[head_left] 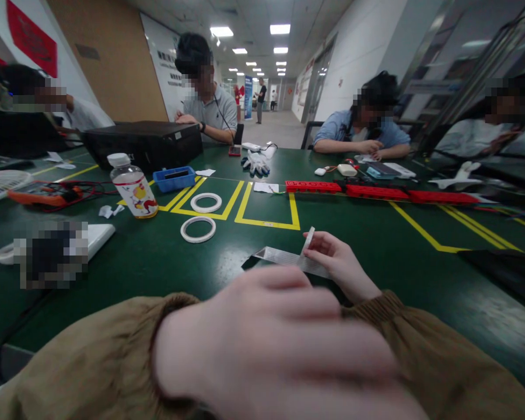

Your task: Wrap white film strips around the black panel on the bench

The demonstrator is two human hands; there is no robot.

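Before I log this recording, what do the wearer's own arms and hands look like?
The left sleeve and right sleeve are loose and olive-brown, with gathered cuffs. The left hand and right hand are bare; blur hides the left one's finer details.

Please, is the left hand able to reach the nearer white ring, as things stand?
Probably yes: nothing visible stands between the left hand and the nearer white ring, which lies flat on the table.
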